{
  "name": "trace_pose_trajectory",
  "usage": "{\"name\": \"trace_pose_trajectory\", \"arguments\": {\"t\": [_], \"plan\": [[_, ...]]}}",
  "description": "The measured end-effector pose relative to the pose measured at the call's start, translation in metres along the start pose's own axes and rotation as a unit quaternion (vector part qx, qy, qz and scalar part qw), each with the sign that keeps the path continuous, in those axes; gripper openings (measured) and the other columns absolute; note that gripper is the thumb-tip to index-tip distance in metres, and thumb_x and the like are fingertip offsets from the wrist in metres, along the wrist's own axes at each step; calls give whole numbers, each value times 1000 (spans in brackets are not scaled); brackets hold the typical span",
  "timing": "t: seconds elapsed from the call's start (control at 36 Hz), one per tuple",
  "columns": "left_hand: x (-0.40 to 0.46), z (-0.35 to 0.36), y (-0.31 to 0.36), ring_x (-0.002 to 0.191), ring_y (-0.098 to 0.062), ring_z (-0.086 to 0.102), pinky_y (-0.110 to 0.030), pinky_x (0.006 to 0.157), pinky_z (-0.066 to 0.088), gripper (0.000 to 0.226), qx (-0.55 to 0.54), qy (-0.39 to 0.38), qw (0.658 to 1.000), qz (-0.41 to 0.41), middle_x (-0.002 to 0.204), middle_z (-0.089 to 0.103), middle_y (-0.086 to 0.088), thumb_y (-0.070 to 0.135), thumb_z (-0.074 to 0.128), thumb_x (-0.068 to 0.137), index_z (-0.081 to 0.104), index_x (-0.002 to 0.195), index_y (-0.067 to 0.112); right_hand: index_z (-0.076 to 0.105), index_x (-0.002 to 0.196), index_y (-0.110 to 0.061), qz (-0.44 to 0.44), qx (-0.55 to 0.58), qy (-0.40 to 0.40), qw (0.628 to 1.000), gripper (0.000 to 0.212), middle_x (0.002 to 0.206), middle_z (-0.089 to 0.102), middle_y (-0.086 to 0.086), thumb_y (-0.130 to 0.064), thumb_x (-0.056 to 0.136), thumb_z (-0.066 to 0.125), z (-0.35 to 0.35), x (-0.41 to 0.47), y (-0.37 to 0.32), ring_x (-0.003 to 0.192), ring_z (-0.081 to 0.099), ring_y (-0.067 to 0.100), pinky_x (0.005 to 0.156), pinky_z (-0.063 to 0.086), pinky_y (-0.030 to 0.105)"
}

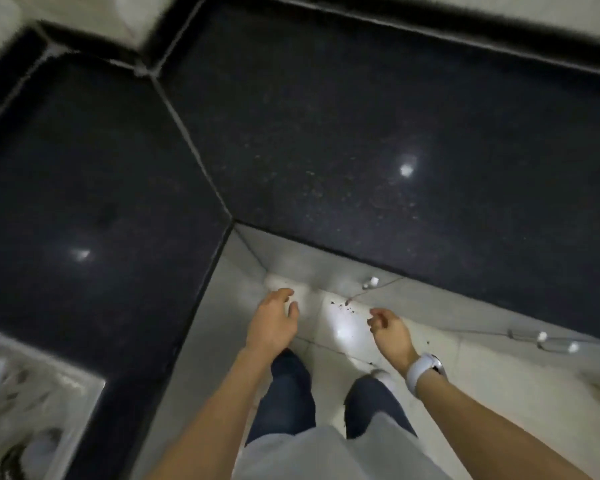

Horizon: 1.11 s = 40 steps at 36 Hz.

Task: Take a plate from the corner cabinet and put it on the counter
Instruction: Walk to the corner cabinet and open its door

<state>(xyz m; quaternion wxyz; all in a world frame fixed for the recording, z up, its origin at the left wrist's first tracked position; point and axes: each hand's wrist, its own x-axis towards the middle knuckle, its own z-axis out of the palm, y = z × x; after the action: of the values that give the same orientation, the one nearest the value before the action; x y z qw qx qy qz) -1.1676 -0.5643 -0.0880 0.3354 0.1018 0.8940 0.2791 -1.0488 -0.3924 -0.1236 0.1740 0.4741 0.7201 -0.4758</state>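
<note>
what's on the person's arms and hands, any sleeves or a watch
Both forearms are bare, with no sleeves in view. The left hand wears nothing: no glove, ring or band shows. The right hand is also ungloved, and its wrist carries a white watch with a wide white strap and a round, pale face.

Black speckled stone against pale grey and white.

The L-shaped polished stone tabletop (326, 133) is seen in black, flecked with fine pale speckles and marked by two white glints of light. The flat cabinet fronts (430, 306) below it are shown in pale grey with small white knobs (477, 280). The tiled floor (340, 327) is rendered in glossy white, dotted with dark specks. Dark blue trousers (288, 393), a light grey shirt (326, 455) and a white wrist watch (425, 370) are worn.
</note>
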Motion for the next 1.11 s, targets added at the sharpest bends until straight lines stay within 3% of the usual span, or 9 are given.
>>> {"name": "trace_pose_trajectory", "arguments": {"t": [0.17,0.31,0.47,0.61,0.83,0.92,0.97,1.06,1.11], "plan": [[47,48,23,113,-28,55,-37,96,46,36,31,-99,993,59,128,57,-13,18,46,91,50,125,10,32,135,-8,147,249,123,949,47,129,52,23,-25,92,40,-6,27,30,114,52,39,104,40,54],[73,105,47,131,-28,39,-35,106,34,46,32,-169,981,87,144,39,-13,19,45,92,36,136,10,5,145,-20,100,366,159,912,64,151,27,12,-21,93,41,-20,51,39,133,36,30,112,32,51],[100,157,53,127,-27,43,-29,90,36,47,-9,-178,981,69,144,38,-10,20,46,92,32,137,16,0,145,-26,36,440,154,884,66,156,17,6,-13,93,39,-29,68,45,136,31,24,112,33,47],[102,186,42,127,-23,44,-30,87,40,52,-104,-151,982,37,145,40,-4,11,47,89,31,138,20,18,143,-21,17,399,146,905,57,149,32,6,-8,91,38,-14,68,62,134,35,23,113,32,46],[60,183,9,116,-32,53,-41,94,45,47,-83,-136,985,60,133,52,-12,9,43,89,37,135,18,40,133,-11,-155,197,127,960,47,135,50,9,2,88,33,16,35,63,118,45,13,99,41,20],[35,173,-15,102,-21,54,-32,83,44,45,-53,-153,985,52,133,52,-13,15,39,93,34,137,25,43,129,-14,-177,154,123,964,49,123,55,3,4,85,33,35,14,76,111,48,9,91,39,16],[18,162,-30,110,-14,48,-25,88,35,45,-59,-164,984,24,140,46,-6,15,38,94,34,137,27,43,125,-15,-178,122,102,971,47,122,54,1,5,84,32,46,-1,87,105,53,11,89,39,10],[-9,137,-48,121,-20,48,-23,90,34,38,-74,-104,992,-20,139,49,-6,16,39,94,45,131,23,41,125,-18,-175,75,51,980,43,125,56,4,0,87,33,63,-24,98,95,58,15,74,37,2],[-31,116,-54,117,-14,47,-23,91,35,36,-130,-33,990,-36,139,48,-6,17,40,95,45,130,19,38,129,-21,-171,63,16,983,45,129,55,7,-2,88,33,77,-44,104,113,54,20,87,37,13]]}}
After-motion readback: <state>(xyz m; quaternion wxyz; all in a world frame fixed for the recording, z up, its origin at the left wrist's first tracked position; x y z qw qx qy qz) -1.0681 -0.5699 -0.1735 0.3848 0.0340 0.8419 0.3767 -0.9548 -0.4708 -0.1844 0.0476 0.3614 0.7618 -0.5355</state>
